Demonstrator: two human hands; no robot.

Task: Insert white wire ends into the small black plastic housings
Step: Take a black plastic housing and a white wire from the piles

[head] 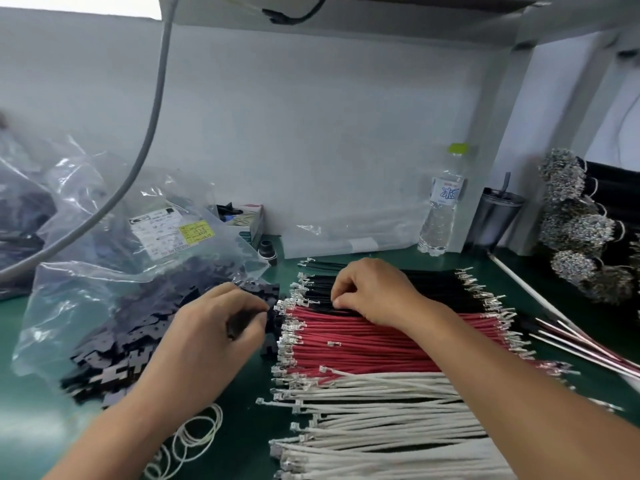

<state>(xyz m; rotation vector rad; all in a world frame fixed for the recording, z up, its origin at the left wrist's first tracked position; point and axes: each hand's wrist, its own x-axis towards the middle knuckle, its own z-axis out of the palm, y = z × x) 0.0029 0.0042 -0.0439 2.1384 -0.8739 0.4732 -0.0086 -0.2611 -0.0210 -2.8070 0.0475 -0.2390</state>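
1. Okay, we are working at a green mat (540, 289), both bare hands over the wire stock.
2. Our left hand (221, 327) is curling its fingers closed around a small dark piece, apparently one of the black housings (239, 329); it is blurred, so we cannot tell exactly what it is.
3. Our right hand (374, 292) is resting on the black wires (433, 278), thumb and forefinger pinched narrow right at the line where the black row meets the red wires (363, 344). We cannot tell which wire, if any, is in the pinch.
4. The white wires (381, 420) are lying in a flat row nearest us, just beside the red row, metal ends pointing left. Neither hand is touching them.
5. More loose housings are spilling from a clear plastic bag (104, 271) to the left, under and beside our left hand; a few are sitting between that hand and the wire ends.
6. White rubber bands (197, 434) are lying on the mat near our left forearm.
7. A water bottle (441, 209) and a dark tumbler (495, 216) are standing against the back wall, well apart from the hands.
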